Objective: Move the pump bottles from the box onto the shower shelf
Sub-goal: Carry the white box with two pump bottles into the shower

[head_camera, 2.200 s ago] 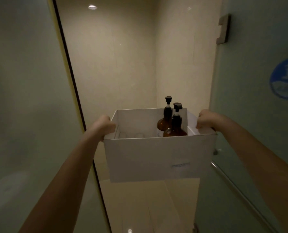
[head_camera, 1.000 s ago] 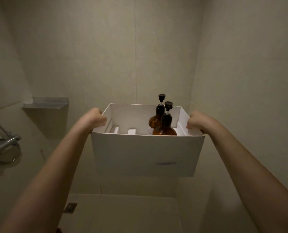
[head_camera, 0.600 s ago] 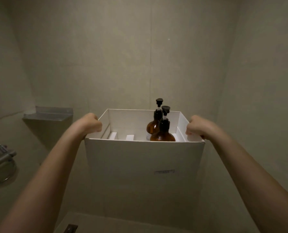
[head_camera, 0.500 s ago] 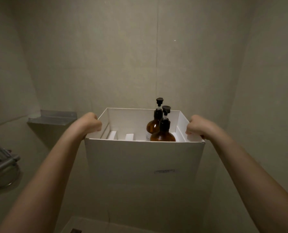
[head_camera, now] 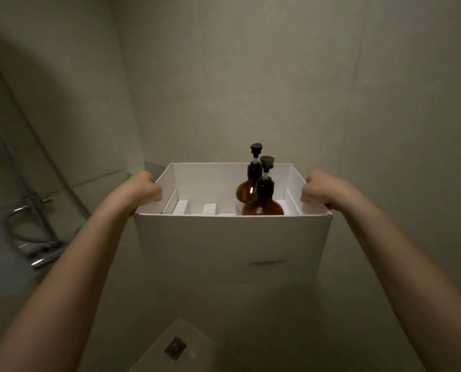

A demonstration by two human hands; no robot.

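I hold a white cardboard box point(head_camera: 232, 248) out in front of me at chest height. My left hand point(head_camera: 143, 190) is shut on its left rim and my right hand point(head_camera: 319, 190) is shut on its right rim. Two amber pump bottles with black pumps stand upright in the box's right side: the nearer bottle point(head_camera: 263, 204) and the farther bottle point(head_camera: 248, 187) just behind it. White cardboard dividers fill the box's left side. A sliver of the grey shower shelf point(head_camera: 154, 166) shows in the corner, just behind the box's far left edge.
Tiled shower walls close in ahead and on both sides. A chrome shower mixer with hose point(head_camera: 40, 237) is mounted on the left wall. A floor drain point(head_camera: 175, 347) lies below the box.
The view has swung left toward the corner. The shelf, earlier well left of the box, now sits almost hidden behind its far left edge. Both hands keep their grip on the box.
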